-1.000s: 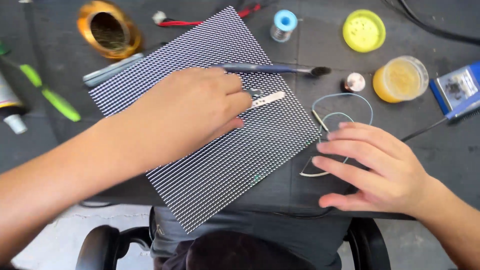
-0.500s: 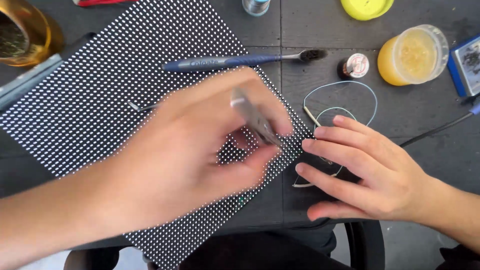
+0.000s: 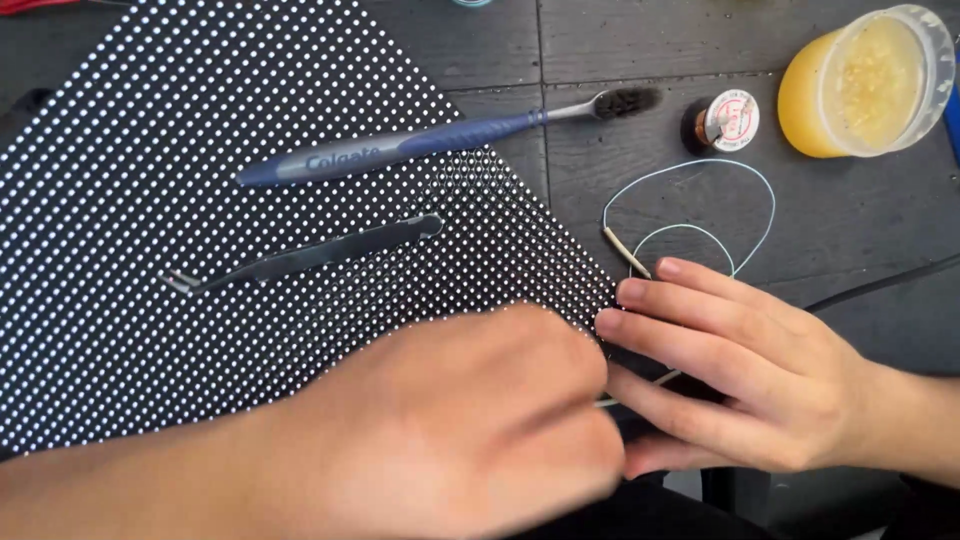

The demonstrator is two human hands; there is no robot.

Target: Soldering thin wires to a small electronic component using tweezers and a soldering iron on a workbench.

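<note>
My left hand (image 3: pixel 470 430) is blurred and closed at the near right corner of the black dotted LED panel (image 3: pixel 200 150). Only a thin pale tip of the silver tweezers (image 3: pixel 606 402) it grips shows, pointing at my right hand. My right hand (image 3: pixel 740 370) lies flat on the dark table, fingers spread, fingertips touching the panel's right corner. A thin pale wire (image 3: pixel 690 175) loops just beyond those fingers. Dark tweezers (image 3: pixel 310 255) and a blue toothbrush (image 3: pixel 400 148) lie loose on the panel.
A small wire spool (image 3: pixel 728 120) stands right of the toothbrush head. A yellow jar of paste (image 3: pixel 865 80) sits at the far right. A black cable (image 3: pixel 880 285) crosses the table near my right wrist. The table's near edge runs under both hands.
The view has closed in on the panel. My left hand has dropped from above the panel to its near right corner, beside my right hand. The right hand has stayed put.
</note>
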